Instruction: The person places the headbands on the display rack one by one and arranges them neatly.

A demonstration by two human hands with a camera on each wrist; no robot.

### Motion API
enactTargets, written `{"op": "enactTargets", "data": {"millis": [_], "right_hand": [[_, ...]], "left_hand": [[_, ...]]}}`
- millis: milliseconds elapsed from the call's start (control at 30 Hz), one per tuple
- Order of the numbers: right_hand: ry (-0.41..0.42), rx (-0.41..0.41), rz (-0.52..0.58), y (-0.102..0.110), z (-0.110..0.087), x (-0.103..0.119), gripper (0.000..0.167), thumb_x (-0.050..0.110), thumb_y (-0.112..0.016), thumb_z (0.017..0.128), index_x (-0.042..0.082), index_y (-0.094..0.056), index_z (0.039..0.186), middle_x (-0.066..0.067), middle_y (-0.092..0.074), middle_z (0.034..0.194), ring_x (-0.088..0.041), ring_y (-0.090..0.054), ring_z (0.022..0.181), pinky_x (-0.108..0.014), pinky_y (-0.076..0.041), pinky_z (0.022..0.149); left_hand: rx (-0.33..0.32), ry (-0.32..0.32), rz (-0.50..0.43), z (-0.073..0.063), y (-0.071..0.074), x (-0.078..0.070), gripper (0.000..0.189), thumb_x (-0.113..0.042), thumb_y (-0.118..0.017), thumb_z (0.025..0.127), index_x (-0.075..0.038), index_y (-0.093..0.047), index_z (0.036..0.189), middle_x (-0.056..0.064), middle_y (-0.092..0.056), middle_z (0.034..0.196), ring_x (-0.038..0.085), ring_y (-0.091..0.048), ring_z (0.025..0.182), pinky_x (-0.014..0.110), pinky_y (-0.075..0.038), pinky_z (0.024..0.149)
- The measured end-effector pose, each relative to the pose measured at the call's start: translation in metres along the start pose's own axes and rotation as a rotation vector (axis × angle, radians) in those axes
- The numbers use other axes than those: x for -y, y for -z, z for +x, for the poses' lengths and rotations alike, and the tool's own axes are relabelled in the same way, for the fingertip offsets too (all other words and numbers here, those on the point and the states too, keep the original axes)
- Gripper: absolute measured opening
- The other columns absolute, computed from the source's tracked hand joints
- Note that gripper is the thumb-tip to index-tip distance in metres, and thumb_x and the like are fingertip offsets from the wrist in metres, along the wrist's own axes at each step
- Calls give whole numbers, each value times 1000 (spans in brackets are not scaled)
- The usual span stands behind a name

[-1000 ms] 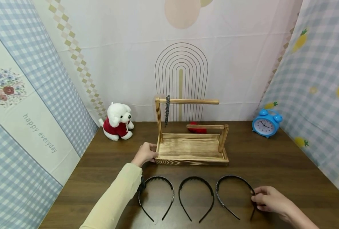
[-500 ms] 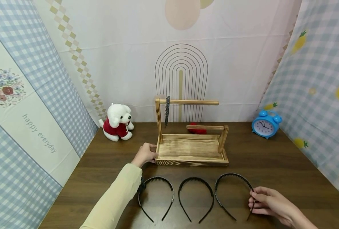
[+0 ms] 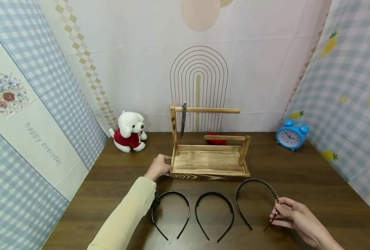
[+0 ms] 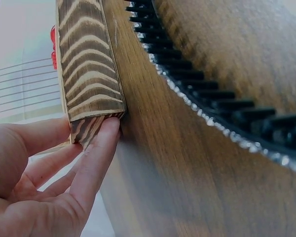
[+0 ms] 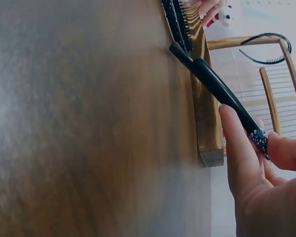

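Observation:
My left hand [image 3: 158,167] grips the left end of a wooden headband stand [image 3: 210,176], fingers and thumb at its tray corner in the left wrist view. My right hand [image 3: 297,218] pinches the right arm of a dark toothed headband [image 3: 256,180], raised and tilted off the table. Sparkly stones [image 5: 259,138] show by the thumb in the right wrist view. A plain black headband [image 3: 214,193] and a glittery headband [image 3: 173,192] lie in front of the stand. Another glittery headband [image 3: 183,119] hangs near the left end of the stand's upper bar [image 3: 213,110].
A lower bar [image 3: 225,138] rises at the stand's right side, with a red object [image 3: 216,141] partly hidden behind it. A white plush dog [image 3: 130,130] sits at the back left. A blue alarm clock [image 3: 292,134] stands at the back right. Cloth walls surround the brown table [image 3: 116,184].
My right hand has lifted the right-hand headband off the table and brought it slightly forward, away from me. My left hand stays on the stand.

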State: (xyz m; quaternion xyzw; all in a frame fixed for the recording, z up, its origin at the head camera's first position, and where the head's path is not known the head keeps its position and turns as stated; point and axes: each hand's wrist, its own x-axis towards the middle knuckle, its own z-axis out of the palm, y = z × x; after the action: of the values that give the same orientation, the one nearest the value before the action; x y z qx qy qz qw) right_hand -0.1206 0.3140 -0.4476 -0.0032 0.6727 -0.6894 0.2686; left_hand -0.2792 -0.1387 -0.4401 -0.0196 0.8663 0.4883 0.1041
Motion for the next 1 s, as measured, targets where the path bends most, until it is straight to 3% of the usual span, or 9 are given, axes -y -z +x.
{"op": "enactTargets", "data": {"millis": [233,433,700,1000], "right_hand": [[68,-76,-20,-7,1,3,16,20,-47,105,6,-52,110,-7,-59,105,-19,-65,102,-38,-57,92],[209,-190,-23,-18,4,3,15,18,-49,104,4,-53,109,-6,-64,100,-20,-67,99,-37,-59,88],[420,-266,52,-33,10,4,11,13,-51,102,7,-56,111,-5,-67,97,-19,-70,94,-36,-60,84],[567,-338,144,-48,16,15,9,10,-53,101,5,-56,107,-1,-69,94,-15,-70,90,-33,-60,81]], "left_hand": [[-1,0,6,1,1,-5,45,1,-64,89,6,-56,134,26,-68,111,23,-70,76,35,-62,60],[-4,10,15,0,1,-4,45,1,-65,89,6,-56,134,26,-68,111,21,-69,74,34,-61,59],[-2,18,7,0,1,-4,46,1,-64,90,6,-55,134,26,-68,114,21,-69,76,35,-62,60],[4,12,-8,-2,1,-3,45,3,-64,89,7,-56,133,27,-68,111,22,-70,73,35,-62,59]]}}
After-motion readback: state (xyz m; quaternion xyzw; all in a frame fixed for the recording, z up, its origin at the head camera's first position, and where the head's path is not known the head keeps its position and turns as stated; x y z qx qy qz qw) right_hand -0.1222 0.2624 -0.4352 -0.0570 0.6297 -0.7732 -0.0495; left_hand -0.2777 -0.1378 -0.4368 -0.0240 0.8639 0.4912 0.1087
